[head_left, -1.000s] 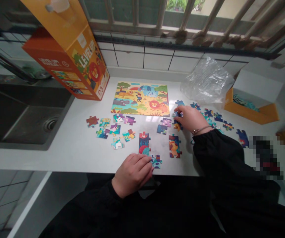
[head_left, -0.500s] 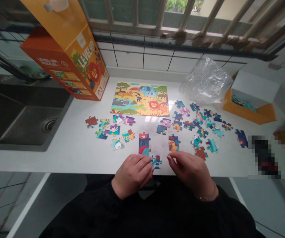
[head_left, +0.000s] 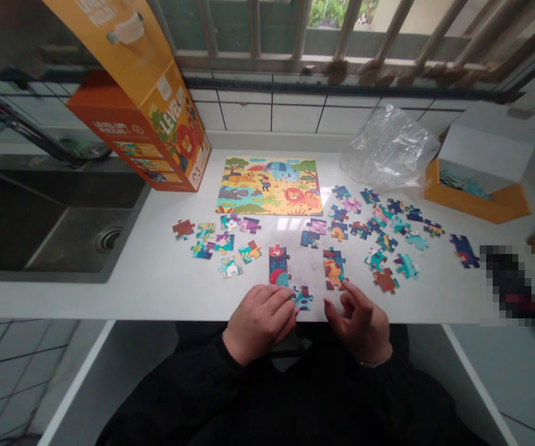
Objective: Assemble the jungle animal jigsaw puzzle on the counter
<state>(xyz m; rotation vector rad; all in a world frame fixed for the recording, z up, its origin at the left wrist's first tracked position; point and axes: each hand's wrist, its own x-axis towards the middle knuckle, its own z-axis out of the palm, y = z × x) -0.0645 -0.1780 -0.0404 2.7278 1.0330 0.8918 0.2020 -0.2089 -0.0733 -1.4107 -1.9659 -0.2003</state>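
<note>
My left hand (head_left: 260,325) rests at the counter's front edge, fingers together, its fingertips against a jigsaw piece (head_left: 302,298). Above it stands a column of joined puzzle pieces (head_left: 279,266) showing red and blue jungle shapes. My right hand (head_left: 358,322) hovers close by with its fingers apart, holding nothing. Nearest to it is a joined group of pieces with a lion (head_left: 333,269). Several loose pieces (head_left: 385,238) are spread across the white counter (head_left: 132,291). Behind them lies a colourful animal picture (head_left: 268,186). Whatever sits under my left fingers is hidden.
An orange LEVEL UP puzzle box (head_left: 141,105) leans at the back left, beside a steel sink (head_left: 62,223). Crumpled clear plastic (head_left: 390,148) and a white-and-orange box (head_left: 478,179) stand at the back right. A pixelated object (head_left: 511,285) lies at the far right.
My right hand has moved from the pieces at the right to the front edge, beside the lion group. My left hand has stayed in place. The view has shifted slightly.
</note>
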